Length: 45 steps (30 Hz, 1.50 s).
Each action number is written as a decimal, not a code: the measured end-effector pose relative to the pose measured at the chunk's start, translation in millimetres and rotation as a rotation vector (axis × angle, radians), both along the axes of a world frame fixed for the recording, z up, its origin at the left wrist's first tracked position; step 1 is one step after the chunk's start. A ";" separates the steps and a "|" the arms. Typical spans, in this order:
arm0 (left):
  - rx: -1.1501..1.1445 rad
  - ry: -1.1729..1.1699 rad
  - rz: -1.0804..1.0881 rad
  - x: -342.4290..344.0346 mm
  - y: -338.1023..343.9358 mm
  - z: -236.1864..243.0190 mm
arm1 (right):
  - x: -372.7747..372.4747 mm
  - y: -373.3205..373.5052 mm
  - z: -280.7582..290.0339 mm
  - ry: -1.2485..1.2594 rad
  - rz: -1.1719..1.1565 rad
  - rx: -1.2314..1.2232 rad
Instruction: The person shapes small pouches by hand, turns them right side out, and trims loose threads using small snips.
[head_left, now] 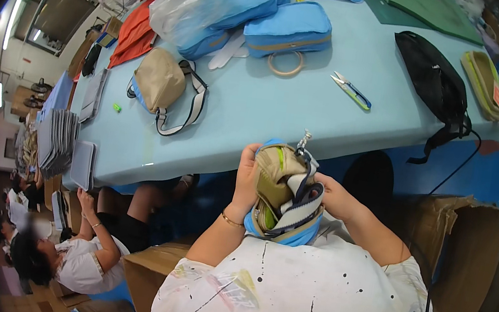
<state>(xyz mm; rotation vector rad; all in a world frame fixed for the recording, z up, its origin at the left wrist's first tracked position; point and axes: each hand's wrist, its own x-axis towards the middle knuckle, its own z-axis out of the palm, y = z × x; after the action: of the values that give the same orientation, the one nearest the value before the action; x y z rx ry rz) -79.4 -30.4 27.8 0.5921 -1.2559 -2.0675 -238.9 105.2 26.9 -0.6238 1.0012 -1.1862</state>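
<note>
We hold the khaki-and-blue bag (pixel 271 181) just off the near edge of the pale blue surface (pixel 250 105), directly between our hands, neither nearer: the left hand (pixel 247 178) clasps its left side, the right hand (pixel 336 199) grips its right, fingertips partly hidden. Its long axis runs roughly from that edge toward us. We count one beige bag (pixel 161 80) toward the left edge, one ring (pixel 301 67), one pair of snips (pixel 356 97), and, toward the right edge, one black bag (pixel 430 76) and one yellow-green case (pixel 482 86)

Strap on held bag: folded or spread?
Folded: striped strap loops over itself, bunched on the bag between left hand and right hand.
</note>
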 end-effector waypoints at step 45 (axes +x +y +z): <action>-0.414 -0.135 0.074 34.0 -14.7 53.7 | -78.4 22.9 41.8 0.267 -0.299 -0.358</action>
<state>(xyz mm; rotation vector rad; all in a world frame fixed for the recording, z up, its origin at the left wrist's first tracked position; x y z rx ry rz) -45.4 -45.2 81.5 0.5798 -1.6562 -1.6606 -317.3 128.1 68.8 -0.9572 1.1430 -1.5956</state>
